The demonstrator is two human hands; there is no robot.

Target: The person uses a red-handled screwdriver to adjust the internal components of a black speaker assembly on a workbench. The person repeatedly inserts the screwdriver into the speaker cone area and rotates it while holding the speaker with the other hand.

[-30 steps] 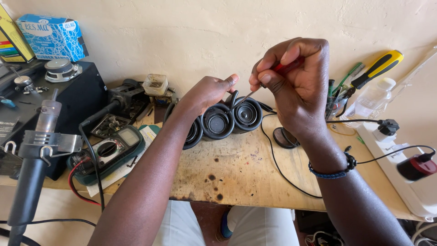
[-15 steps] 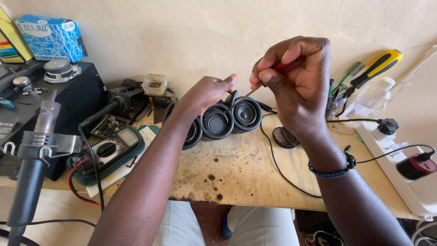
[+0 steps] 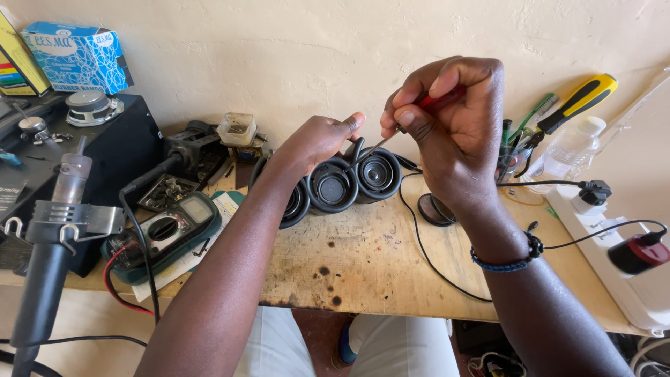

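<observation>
A black speaker unit (image 3: 352, 183) with round cones stands on a worn wooden bench (image 3: 363, 265) against the wall. My left hand (image 3: 315, 143) rests on its top and steadies it. My right hand (image 3: 453, 122) is shut on a thin screwdriver with a red handle (image 3: 447, 99). Its metal shaft (image 3: 373, 148) slants down and left, with the tip at the top of the speaker unit between the two hands. A dark beaded bracelet (image 3: 513, 260) circles my right wrist.
A green multimeter (image 3: 164, 234) with red and black leads lies at left, beside a hot-air tool (image 3: 59, 230) and a black box (image 3: 105, 150). A white power strip (image 3: 614, 258) with plugs sits at right. A yellow-handled screwdriver (image 3: 576, 103) and plastic bottle (image 3: 565, 153) stand behind.
</observation>
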